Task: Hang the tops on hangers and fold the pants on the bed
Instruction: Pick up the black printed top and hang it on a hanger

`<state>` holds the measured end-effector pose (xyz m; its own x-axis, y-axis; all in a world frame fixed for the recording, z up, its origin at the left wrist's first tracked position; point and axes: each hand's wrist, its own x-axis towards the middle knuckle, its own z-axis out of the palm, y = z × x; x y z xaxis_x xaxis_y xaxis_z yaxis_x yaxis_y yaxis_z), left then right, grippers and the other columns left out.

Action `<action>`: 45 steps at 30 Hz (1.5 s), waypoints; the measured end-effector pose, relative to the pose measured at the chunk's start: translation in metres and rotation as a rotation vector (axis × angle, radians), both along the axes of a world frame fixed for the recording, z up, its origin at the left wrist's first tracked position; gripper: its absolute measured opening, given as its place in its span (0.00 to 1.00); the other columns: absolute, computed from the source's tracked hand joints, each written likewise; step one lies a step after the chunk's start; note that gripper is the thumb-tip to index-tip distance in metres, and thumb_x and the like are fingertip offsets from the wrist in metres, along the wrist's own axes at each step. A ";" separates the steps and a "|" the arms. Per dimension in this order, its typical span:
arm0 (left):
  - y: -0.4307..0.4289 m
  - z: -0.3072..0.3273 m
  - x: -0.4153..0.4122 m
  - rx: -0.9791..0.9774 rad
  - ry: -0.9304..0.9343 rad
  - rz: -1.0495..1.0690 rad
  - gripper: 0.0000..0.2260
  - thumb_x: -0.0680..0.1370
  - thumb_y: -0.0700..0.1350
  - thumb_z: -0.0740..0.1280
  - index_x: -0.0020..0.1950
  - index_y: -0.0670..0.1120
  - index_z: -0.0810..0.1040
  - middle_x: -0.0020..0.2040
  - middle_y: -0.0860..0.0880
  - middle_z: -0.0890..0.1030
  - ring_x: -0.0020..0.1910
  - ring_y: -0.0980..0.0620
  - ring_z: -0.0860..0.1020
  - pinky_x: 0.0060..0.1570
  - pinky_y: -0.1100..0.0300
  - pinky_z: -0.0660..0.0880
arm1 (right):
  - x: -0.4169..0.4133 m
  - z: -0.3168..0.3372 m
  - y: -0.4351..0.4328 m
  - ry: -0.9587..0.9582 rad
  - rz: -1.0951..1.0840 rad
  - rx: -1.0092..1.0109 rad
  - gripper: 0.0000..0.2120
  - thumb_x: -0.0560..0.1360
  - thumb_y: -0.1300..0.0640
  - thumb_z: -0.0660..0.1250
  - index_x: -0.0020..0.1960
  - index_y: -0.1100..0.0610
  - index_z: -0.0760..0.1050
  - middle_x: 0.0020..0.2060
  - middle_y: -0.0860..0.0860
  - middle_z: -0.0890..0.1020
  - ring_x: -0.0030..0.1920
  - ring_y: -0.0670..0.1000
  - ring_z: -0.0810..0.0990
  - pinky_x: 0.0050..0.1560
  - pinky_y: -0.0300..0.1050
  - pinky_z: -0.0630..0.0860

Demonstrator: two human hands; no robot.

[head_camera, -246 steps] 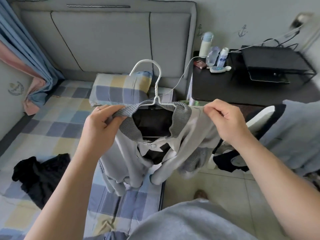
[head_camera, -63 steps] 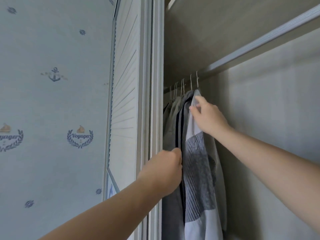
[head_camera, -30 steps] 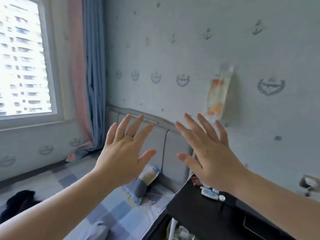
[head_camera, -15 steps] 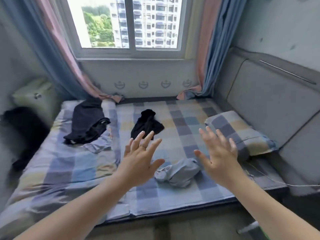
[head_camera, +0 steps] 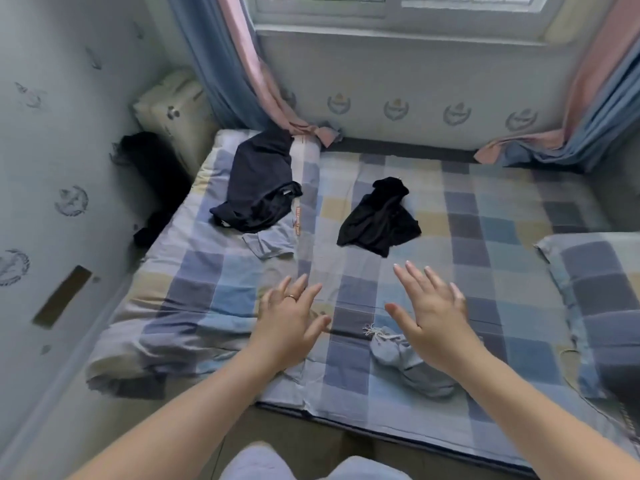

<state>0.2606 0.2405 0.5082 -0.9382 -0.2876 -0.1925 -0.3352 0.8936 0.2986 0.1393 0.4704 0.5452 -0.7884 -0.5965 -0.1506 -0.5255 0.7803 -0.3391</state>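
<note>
Hovering spread wide and empty above the near edge of the bed (head_camera: 485,237), the left hand (head_camera: 291,323) and right hand (head_camera: 433,320) risk snagging the crumpled grey garment (head_camera: 408,362) by its drawstring, while the black garment (head_camera: 379,218) lies mid-bed and the navy garment (head_camera: 258,188) far-left.

The grey top and white hanger that both grips held are gone, left on the wardrobe rail: the left grip (head_camera: 287,327) and right grip (head_camera: 433,323) are now empty, fingers spread straight, palms down over the bed (head_camera: 485,237). In the last half second they have sunk lower, so the crumpled light-blue garment (head_camera: 412,368) now lies under the right grip's wrist instead of between the two grips, and the black garment (head_camera: 379,218) sits ahead between them rather than straight beyond the left grip's fingers (head_camera: 300,284)
</note>
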 end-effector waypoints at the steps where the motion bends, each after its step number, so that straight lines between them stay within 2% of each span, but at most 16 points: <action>1: -0.012 -0.005 -0.002 0.007 -0.013 0.025 0.28 0.82 0.63 0.56 0.80 0.56 0.57 0.82 0.51 0.54 0.81 0.48 0.48 0.76 0.46 0.48 | -0.008 -0.007 -0.013 -0.026 0.017 0.006 0.30 0.82 0.37 0.49 0.81 0.41 0.45 0.81 0.42 0.48 0.81 0.48 0.44 0.77 0.54 0.40; 9: -0.145 -0.051 -0.014 0.052 -0.102 0.190 0.27 0.82 0.62 0.56 0.79 0.55 0.58 0.82 0.50 0.54 0.81 0.47 0.48 0.76 0.45 0.49 | -0.042 -0.058 -0.149 -0.123 0.116 0.016 0.33 0.77 0.33 0.45 0.80 0.39 0.47 0.81 0.42 0.52 0.81 0.48 0.47 0.77 0.55 0.44; 15: -0.287 -0.107 -0.024 0.090 -0.209 0.211 0.27 0.82 0.62 0.56 0.80 0.55 0.58 0.82 0.49 0.55 0.81 0.47 0.48 0.76 0.45 0.51 | -0.054 -0.114 -0.281 -0.151 0.107 0.118 0.30 0.82 0.37 0.51 0.81 0.42 0.49 0.81 0.44 0.54 0.80 0.49 0.50 0.76 0.54 0.48; 19: -0.382 -0.178 -0.039 0.102 -0.319 0.209 0.27 0.82 0.61 0.57 0.79 0.55 0.59 0.82 0.48 0.54 0.81 0.46 0.48 0.76 0.45 0.51 | -0.062 -0.175 -0.376 -0.188 0.155 0.199 0.30 0.82 0.38 0.51 0.81 0.44 0.50 0.81 0.45 0.54 0.80 0.49 0.51 0.77 0.54 0.50; 25: -0.520 -0.355 -0.095 0.077 -0.389 0.125 0.26 0.82 0.58 0.60 0.78 0.54 0.58 0.82 0.47 0.53 0.79 0.44 0.52 0.73 0.45 0.57 | -0.113 -0.345 -0.531 -0.195 0.133 0.188 0.30 0.82 0.42 0.56 0.81 0.46 0.53 0.80 0.45 0.58 0.78 0.50 0.57 0.74 0.53 0.57; 30: -0.584 -0.455 -0.165 0.117 -0.206 0.150 0.29 0.81 0.54 0.63 0.79 0.55 0.55 0.82 0.46 0.52 0.76 0.40 0.59 0.69 0.44 0.63 | -0.170 -0.458 -0.635 -0.108 0.124 0.071 0.31 0.81 0.48 0.61 0.80 0.51 0.55 0.78 0.49 0.62 0.74 0.57 0.64 0.71 0.60 0.65; 34: -0.617 -0.494 -0.221 0.166 -0.073 0.274 0.35 0.79 0.52 0.66 0.79 0.62 0.48 0.82 0.48 0.48 0.74 0.36 0.62 0.68 0.38 0.65 | -0.201 -0.512 -0.689 -0.011 0.093 0.041 0.34 0.79 0.48 0.63 0.81 0.49 0.53 0.78 0.49 0.59 0.74 0.59 0.62 0.70 0.60 0.66; 37: -0.634 -0.513 -0.254 0.152 -0.046 0.356 0.38 0.79 0.53 0.67 0.78 0.62 0.43 0.79 0.45 0.55 0.68 0.33 0.69 0.65 0.37 0.69 | -0.221 -0.536 -0.707 0.045 0.021 0.095 0.37 0.78 0.47 0.65 0.80 0.45 0.50 0.76 0.51 0.60 0.71 0.61 0.64 0.65 0.63 0.66; 39: -0.644 -0.523 -0.272 0.128 -0.040 0.394 0.36 0.79 0.52 0.67 0.77 0.61 0.45 0.73 0.45 0.62 0.66 0.34 0.72 0.63 0.39 0.71 | -0.231 -0.548 -0.714 0.089 -0.016 0.166 0.32 0.78 0.46 0.65 0.78 0.46 0.54 0.69 0.54 0.68 0.67 0.63 0.68 0.60 0.63 0.68; 40: -0.648 -0.528 -0.278 0.118 -0.034 0.410 0.31 0.80 0.50 0.67 0.76 0.59 0.51 0.71 0.44 0.64 0.64 0.34 0.73 0.62 0.40 0.72 | -0.235 -0.553 -0.717 0.102 -0.021 0.185 0.27 0.79 0.46 0.64 0.74 0.48 0.60 0.65 0.55 0.70 0.64 0.64 0.70 0.58 0.62 0.69; 41: -0.650 -0.534 -0.283 0.099 -0.028 0.424 0.24 0.80 0.47 0.66 0.72 0.56 0.58 0.69 0.44 0.64 0.63 0.34 0.74 0.59 0.41 0.72 | -0.237 -0.558 -0.720 0.108 -0.018 0.190 0.19 0.80 0.47 0.62 0.68 0.52 0.65 0.60 0.57 0.72 0.61 0.65 0.71 0.55 0.60 0.70; 43: -0.649 -0.544 -0.285 0.057 -0.033 0.448 0.12 0.81 0.44 0.62 0.64 0.53 0.66 0.67 0.44 0.65 0.60 0.35 0.74 0.54 0.44 0.69 | -0.241 -0.565 -0.722 0.125 0.010 0.182 0.07 0.82 0.52 0.58 0.55 0.56 0.69 0.51 0.57 0.72 0.56 0.65 0.73 0.50 0.56 0.69; 45: -0.642 -0.551 -0.282 0.035 -0.031 0.451 0.09 0.82 0.43 0.58 0.61 0.53 0.68 0.66 0.43 0.67 0.60 0.36 0.74 0.53 0.43 0.66 | -0.244 -0.566 -0.720 0.125 0.012 0.150 0.07 0.82 0.55 0.56 0.47 0.56 0.67 0.44 0.54 0.71 0.51 0.63 0.74 0.45 0.51 0.65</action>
<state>-0.0219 -0.4017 -0.0427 -0.7140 -0.6593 -0.2355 -0.6982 0.6456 0.3096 -0.1045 -0.2500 -0.0205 -0.7993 -0.5844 -0.1399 -0.5660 0.8104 -0.1515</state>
